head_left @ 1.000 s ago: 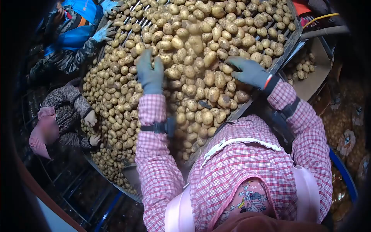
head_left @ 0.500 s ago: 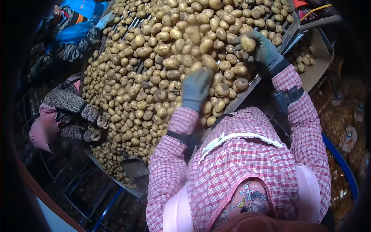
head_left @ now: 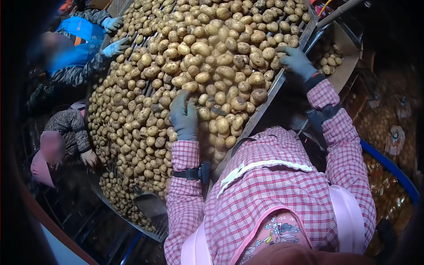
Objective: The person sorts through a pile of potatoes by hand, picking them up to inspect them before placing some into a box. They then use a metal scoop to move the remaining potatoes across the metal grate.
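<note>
Yellow-brown potatoes [head_left: 145, 115] are lying heaped across a slatted metal bed [head_left: 277, 86], rounded to oval, their skins looking dry and soil-blotched. Each is probably feeling hard, weighing little and rolling readily; rough knocks are likely to be bruising it, so cupping the fingers around its broad middle is seeming safest. The left hand [head_left: 183, 115] is hanging over the heap, its thumb and fingers standing apart, potatoes lying just beside the fingertips. The right hand [head_left: 297, 62] is hovering by the bed's straight edge, its grip also spread, no potato showing in it. Smooth-looking grey-blue gloves [head_left: 186, 127] are meeting pink checked sleeves [head_left: 184, 155]. Outside that edge, a flat-sided tan bin [head_left: 346, 57] is holding more potatoes.
</note>
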